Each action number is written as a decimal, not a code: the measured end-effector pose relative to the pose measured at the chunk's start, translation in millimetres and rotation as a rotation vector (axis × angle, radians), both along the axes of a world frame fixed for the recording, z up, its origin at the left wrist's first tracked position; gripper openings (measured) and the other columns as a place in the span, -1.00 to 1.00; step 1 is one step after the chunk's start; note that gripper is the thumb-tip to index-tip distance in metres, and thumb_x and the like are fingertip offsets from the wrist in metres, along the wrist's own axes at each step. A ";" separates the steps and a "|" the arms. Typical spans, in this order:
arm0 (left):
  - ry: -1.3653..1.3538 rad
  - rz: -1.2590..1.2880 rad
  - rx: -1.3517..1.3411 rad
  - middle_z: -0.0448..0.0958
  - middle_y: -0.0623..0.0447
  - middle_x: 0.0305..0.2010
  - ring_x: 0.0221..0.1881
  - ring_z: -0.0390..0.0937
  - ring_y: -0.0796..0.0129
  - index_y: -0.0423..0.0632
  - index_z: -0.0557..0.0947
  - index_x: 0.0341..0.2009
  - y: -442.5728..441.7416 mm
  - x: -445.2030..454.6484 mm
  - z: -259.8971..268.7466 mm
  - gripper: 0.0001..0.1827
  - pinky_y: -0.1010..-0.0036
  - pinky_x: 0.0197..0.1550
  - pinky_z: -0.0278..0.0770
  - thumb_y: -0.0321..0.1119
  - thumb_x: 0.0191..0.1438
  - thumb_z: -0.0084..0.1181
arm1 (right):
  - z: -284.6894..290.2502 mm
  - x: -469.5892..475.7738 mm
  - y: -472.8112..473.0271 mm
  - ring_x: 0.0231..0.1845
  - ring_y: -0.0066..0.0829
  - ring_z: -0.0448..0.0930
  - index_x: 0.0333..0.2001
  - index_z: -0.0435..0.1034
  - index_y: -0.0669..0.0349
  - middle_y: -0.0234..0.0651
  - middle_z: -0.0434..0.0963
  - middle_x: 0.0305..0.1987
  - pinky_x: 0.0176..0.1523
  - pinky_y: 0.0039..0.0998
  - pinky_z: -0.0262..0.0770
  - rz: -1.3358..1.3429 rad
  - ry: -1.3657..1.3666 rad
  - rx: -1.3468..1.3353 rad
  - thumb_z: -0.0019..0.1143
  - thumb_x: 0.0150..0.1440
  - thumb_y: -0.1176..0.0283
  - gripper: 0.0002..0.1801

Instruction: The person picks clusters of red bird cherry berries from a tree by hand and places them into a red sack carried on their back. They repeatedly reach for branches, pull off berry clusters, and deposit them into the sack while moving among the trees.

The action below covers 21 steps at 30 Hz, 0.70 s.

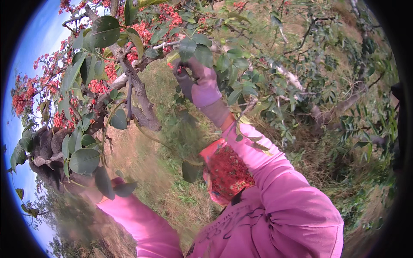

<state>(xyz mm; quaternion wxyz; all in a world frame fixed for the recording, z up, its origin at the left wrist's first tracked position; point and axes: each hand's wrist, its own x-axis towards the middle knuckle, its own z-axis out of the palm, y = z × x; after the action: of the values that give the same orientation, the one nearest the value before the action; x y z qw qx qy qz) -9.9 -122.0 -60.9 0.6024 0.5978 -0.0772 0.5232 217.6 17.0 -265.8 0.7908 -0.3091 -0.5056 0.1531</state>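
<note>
My left hand [51, 151], in a dark glove, is wrapped around a grey branch [48, 159] at the far left, partly hidden by green leaves. My right hand [198, 80], in a purple and grey glove, is raised at upper centre beside leafy twigs. Its thumb and a finger are pinched on a small red berry cluster [179, 69]. Clusters of red berries [98, 86] hang on the branches between and above my hands. Below my right forearm hangs an open red and white bag [213, 147] filled with picked red berries [230, 172] and some green bits.
A thick, cut-off branch stub [148, 113] sticks out between my arms. Leaves [85, 160] on thin stems hang close before me. More leafy, thorny-looking branches [290, 77] spread to the right. Dry grass [180, 206] covers the ground below.
</note>
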 end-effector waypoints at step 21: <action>-0.043 0.040 -0.030 0.35 0.13 -0.38 -0.34 0.27 0.36 -0.05 0.41 -0.37 -2.2 12.6 -4.6 -0.85 0.39 -0.14 0.41 -0.30 0.08 0.08 | 11.8 -17.2 56.4 -0.38 -0.66 0.45 -0.09 0.39 0.24 -0.43 0.53 -0.34 -0.36 -0.56 0.36 0.738 0.861 -0.110 -0.03 0.13 0.53 -0.76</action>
<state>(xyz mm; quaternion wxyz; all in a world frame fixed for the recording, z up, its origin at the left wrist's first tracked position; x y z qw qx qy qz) 2.7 -124.1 -65.5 0.5989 0.5788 -0.0705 0.5489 200.4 73.4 -254.1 0.8024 -0.0624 -0.2036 0.5575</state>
